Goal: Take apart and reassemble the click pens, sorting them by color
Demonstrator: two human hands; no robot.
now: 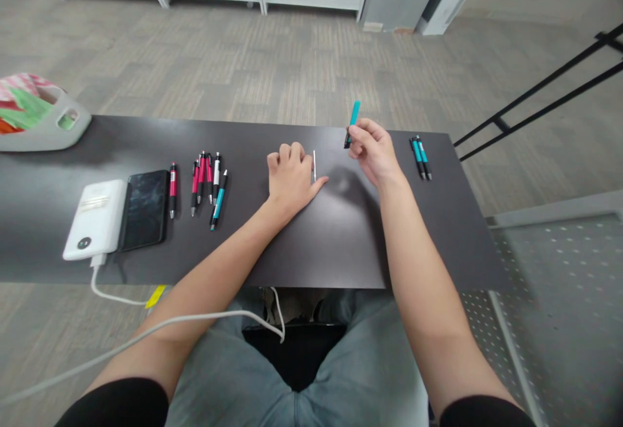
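Raised over the far edge of the table, my right hand (372, 149) pinches a teal and black pen (352, 122) between thumb and fingers, its teal end pointing up. My left hand (292, 183) rests palm down on the dark table (321, 252), fingers bent and thumb stretched to the right. Its fingertips are partly hidden. A thin white stick (314, 165), looking like a pen refill, lies beside the left index finger. Two teal pens (421, 158) lie side by side to the right. On the left are several red pens (201, 177), a white pen (216, 177) and a teal pen (219, 201).
Another red pen (172, 190) lies beside a black phone (145, 209). A white power bank (95, 219) is left of it, its white cable (195, 318) running across my left forearm. A white basket (53, 125) with coloured items stands far left. Black rails (540, 93) are at right.
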